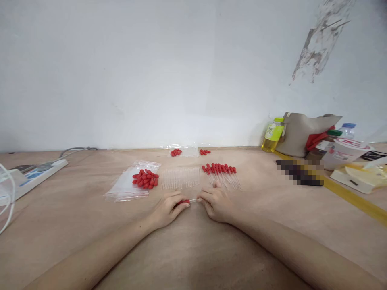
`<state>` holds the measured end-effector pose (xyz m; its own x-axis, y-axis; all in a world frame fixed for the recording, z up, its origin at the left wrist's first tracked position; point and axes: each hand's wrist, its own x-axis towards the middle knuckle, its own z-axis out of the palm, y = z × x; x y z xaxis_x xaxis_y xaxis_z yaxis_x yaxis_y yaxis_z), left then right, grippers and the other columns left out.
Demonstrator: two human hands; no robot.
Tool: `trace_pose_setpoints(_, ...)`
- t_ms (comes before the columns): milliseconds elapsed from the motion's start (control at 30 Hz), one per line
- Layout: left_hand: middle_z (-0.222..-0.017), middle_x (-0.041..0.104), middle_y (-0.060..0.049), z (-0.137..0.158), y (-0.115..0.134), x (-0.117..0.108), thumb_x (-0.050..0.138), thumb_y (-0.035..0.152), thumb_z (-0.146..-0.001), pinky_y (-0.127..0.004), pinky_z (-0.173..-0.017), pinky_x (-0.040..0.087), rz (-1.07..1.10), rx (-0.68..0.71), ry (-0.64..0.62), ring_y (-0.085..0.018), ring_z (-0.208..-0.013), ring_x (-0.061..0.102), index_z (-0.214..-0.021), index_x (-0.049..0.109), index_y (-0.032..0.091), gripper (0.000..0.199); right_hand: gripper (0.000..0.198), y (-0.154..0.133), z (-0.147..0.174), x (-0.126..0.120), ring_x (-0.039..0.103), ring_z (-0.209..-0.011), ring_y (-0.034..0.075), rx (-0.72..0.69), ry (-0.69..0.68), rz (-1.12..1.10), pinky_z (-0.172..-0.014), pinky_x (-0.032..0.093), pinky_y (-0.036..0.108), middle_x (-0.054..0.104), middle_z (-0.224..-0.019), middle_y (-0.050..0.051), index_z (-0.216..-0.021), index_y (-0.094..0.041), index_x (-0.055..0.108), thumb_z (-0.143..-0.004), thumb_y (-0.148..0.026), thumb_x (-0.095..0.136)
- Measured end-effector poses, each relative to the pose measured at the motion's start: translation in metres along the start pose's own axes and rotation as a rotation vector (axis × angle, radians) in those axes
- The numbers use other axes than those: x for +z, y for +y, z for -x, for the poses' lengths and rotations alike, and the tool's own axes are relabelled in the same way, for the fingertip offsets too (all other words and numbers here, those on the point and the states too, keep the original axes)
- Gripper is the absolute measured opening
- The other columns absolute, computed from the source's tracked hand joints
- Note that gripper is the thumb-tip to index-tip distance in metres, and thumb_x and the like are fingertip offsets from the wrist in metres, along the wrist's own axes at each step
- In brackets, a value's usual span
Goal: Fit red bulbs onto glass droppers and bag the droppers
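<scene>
My left hand (170, 208) is closed round a red rubber bulb (184, 201). A clear glass dropper tube (193, 200) runs from the bulb to my right hand (216, 202), whose fingers pinch its other end. Beyond my hands lies a row of bare clear tubes (180, 177). To their right, several droppers with red bulbs (220, 168) lie side by side. At the left, a pile of loose red bulbs (145, 179) rests on a clear plastic bag (123, 183).
Two small groups of red bulbs, a left group (175, 152) and a right group (204, 152), lie near the wall on clear plastic. A power strip (36, 179) is far left. A yellow-capped bottle (272, 135), grey bag (298, 135), paper cup (341, 154) and yellow strip (347, 196) are right.
</scene>
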<state>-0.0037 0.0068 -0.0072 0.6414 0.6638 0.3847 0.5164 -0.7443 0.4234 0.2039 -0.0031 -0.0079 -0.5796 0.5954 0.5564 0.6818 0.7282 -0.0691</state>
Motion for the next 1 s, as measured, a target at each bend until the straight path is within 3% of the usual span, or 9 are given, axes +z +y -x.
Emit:
trace_pose_setpoints(200,-0.077,0.056,-0.003,0.0,0.001,-0.001,0.041,0.026,-0.087,-0.024,-0.066,0.039,-0.025,0.039,0.003,-0.014,-0.071,0.052,-0.086,0.058,0.016,0.021,0.023,-0.007,-0.003,0.009,0.047,-0.059,0.01,0.103,-0.05,-0.041,-0.068,0.024,0.028,0.061,-0.068,0.0,-0.071,-0.016,0.057,-0.085,-0.019,0.04)
trace_pose_setpoints(367,-0.079,0.056,-0.003,-0.003,-0.001,-0.002,0.04,0.025,-0.088,-0.025,-0.067,0.041,-0.045,0.044,-0.018,-0.014,-0.074,0.053,-0.086,0.059,0.018,0.02,0.024,-0.009,-0.007,0.006,0.051,-0.068,0.011,0.141,-0.179,-0.102,-0.071,0.028,0.026,0.061,-0.073,0.002,-0.074,-0.016,0.058,-0.087,-0.023,0.038)
trace_pose_setpoints(500,-0.099,0.054,-0.005,-0.001,-0.001,-0.003,0.043,0.026,-0.086,-0.027,-0.071,0.043,-0.036,-0.008,0.066,-0.015,-0.083,0.052,-0.11,0.05,0.022,0.025,0.022,-0.006,-0.011,-0.013,0.052,-0.078,0.014,0.142,-0.199,-0.038,-0.071,0.03,0.026,0.061,-0.082,0.004,-0.075,-0.017,0.062,-0.083,-0.025,0.043)
trace_pose_setpoints(567,-0.105,0.051,-0.006,0.001,-0.002,-0.003,0.046,0.027,-0.083,-0.027,-0.068,0.045,-0.038,-0.07,0.125,-0.015,-0.079,0.052,-0.119,0.041,0.023,0.036,0.024,0.006,-0.013,-0.021,0.053,-0.073,0.013,0.254,-0.154,-0.037,-0.066,0.031,0.024,0.061,-0.079,0.005,-0.074,-0.017,0.063,-0.083,-0.026,0.042)
trace_pose_setpoints(700,-0.1,0.05,-0.005,0.003,-0.004,-0.005,0.047,0.028,-0.082,-0.028,-0.067,0.045,-0.056,-0.114,0.119,-0.013,-0.069,0.05,-0.117,0.04,0.023,0.036,0.027,0.046,-0.022,-0.027,0.052,-0.058,0.012,0.711,-0.03,-0.095,-0.053,0.031,0.021,0.06,-0.063,0.002,-0.065,-0.017,0.061,-0.079,-0.032,0.044)
trace_pose_setpoints(767,-0.098,0.05,-0.004,0.003,-0.005,-0.005,0.047,0.027,-0.082,-0.029,-0.068,0.044,-0.061,-0.115,0.099,-0.013,-0.068,0.05,-0.116,0.041,0.023,0.035,0.026,0.064,-0.027,-0.025,0.052,-0.055,0.011,0.871,-0.016,-0.07,-0.05,0.03,0.02,0.059,-0.057,0.001,-0.058,-0.016,0.058,-0.075,-0.031,0.046)
trace_pose_setpoints(867,-0.098,0.05,-0.004,0.002,-0.005,-0.004,0.047,0.026,-0.081,-0.029,-0.068,0.044,-0.058,-0.122,0.091,-0.013,-0.067,0.05,-0.116,0.04,0.022,0.036,0.026,0.077,-0.032,-0.016,0.053,-0.055,0.012,0.976,-0.036,-0.032,-0.048,0.029,0.02,0.058,-0.056,0.001,-0.053,-0.018,0.056,-0.072,-0.032,0.047)
trace_pose_setpoints(1000,-0.097,0.05,-0.004,0.002,-0.006,-0.004,0.048,0.024,-0.081,-0.028,-0.068,0.044,-0.055,-0.12,0.097,-0.012,-0.067,0.05,-0.117,0.039,0.022,0.037,0.025,0.076,-0.038,-0.004,0.056,-0.062,0.016,1.018,-0.093,0.011,-0.051,0.033,0.022,0.062,-0.062,0.004,-0.051,-0.019,0.058,-0.07,-0.032,0.048)
